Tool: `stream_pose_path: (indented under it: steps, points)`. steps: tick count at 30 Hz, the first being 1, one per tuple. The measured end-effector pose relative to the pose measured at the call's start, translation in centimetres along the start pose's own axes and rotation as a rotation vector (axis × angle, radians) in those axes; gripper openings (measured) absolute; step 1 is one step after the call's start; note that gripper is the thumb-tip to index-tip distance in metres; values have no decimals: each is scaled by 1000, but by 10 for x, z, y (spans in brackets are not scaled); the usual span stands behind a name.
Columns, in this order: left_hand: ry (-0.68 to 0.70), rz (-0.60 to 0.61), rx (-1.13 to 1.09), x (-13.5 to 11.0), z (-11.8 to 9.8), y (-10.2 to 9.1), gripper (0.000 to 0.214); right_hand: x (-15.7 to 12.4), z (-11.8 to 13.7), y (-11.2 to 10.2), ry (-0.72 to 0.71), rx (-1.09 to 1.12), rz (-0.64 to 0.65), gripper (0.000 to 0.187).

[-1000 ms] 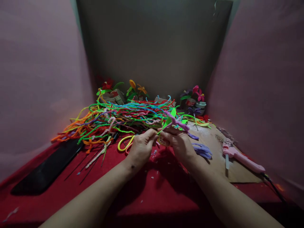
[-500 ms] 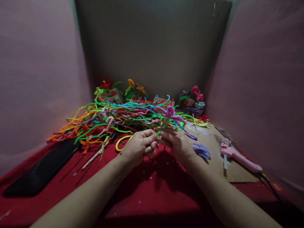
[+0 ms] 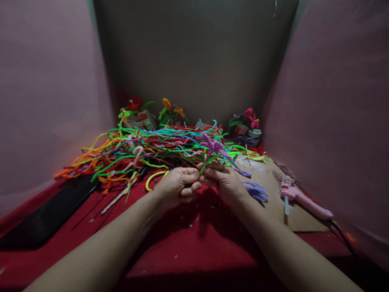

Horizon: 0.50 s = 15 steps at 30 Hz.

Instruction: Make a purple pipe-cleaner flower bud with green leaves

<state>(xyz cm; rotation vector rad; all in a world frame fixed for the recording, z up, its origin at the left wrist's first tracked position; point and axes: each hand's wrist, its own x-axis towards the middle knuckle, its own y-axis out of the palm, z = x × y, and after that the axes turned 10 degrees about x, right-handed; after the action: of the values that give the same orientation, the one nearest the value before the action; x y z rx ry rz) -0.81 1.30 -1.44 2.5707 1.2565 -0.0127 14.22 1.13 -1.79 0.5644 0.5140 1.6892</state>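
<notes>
Both hands meet at the middle of the red table. My left hand (image 3: pixel 178 187) and my right hand (image 3: pixel 225 181) are closed in a pinch on the green stem of a purple pipe-cleaner flower (image 3: pixel 214 147). The flower head rises just above my fingers, in front of a big heap of coloured pipe cleaners (image 3: pixel 146 152). Loose purple petals (image 3: pixel 256 191) lie on the board just right of my right hand.
A pink glue gun (image 3: pixel 300 198) lies on a brown board (image 3: pixel 273 178) at the right. Yellow-handled scissors (image 3: pixel 153 179) and thin dark wires (image 3: pixel 112 202) lie left of my hands. A black flat object (image 3: pixel 48 217) sits far left. Finished flowers (image 3: pixel 251 117) stand at the back.
The flower has turned in my fingers, so its purple head now points up and a green leaf no longer shows on top. Both hands shifted slightly left and nearer.
</notes>
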Motion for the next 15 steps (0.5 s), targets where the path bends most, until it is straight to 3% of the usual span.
stream_pose_path:
  steps: [5, 9, 12, 15]
  points:
    - [170, -335, 377, 0, 3, 14, 28, 1, -3, 1, -72, -6, -56, 15]
    - [380, -605, 825, 0, 7, 19, 15, 0, -7, 0, -130, -37, -62, 13]
    - [452, -645, 970, 1, 11, 16, 14, -1, -10, -1, -143, -42, -38, 13]
    - [430, -606, 854, 4, 12, 14, 18, -2, -11, -1, -134, -57, 23, 12]
